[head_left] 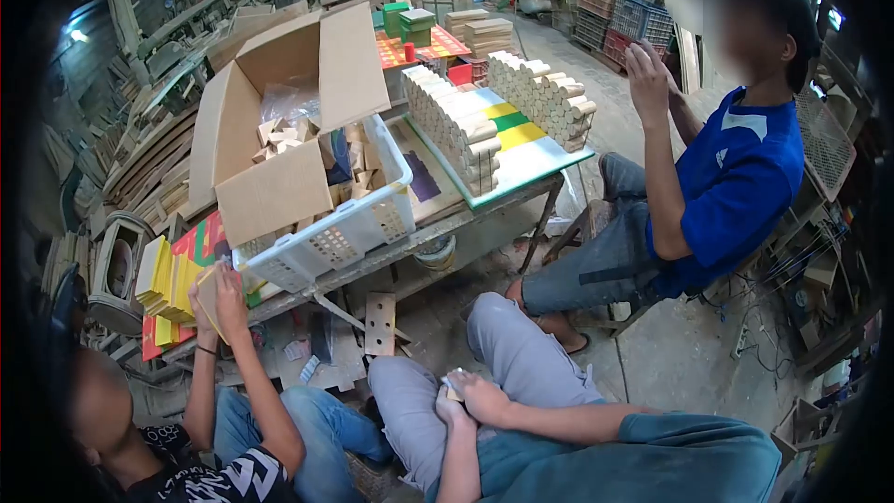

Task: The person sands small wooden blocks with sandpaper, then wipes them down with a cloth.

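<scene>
- a small piece [453,392] is held low over the lap, between the left hand [451,410] and the right hand [487,401]; both are in contact with it, so neither is clearly nearer.
- the piece is placed at the fingertips of both hands, on the side turned away from the body; its long axis cannot be told, as most of it is covered.
- the fingers of the left hand are curled around it from below, and it is grasped from above by those of the right.
- a pale, tan, wood-like surface is shown, with a whitish patch beside it that cannot be made out.
- ahead, a plastic crate [321,259] and a cardboard box [273,188] of wooden blocks [282,137] are borne by the table [417,240].
- at the left, a thin board [213,305] is held by a co-worker [264,401].
</scene>
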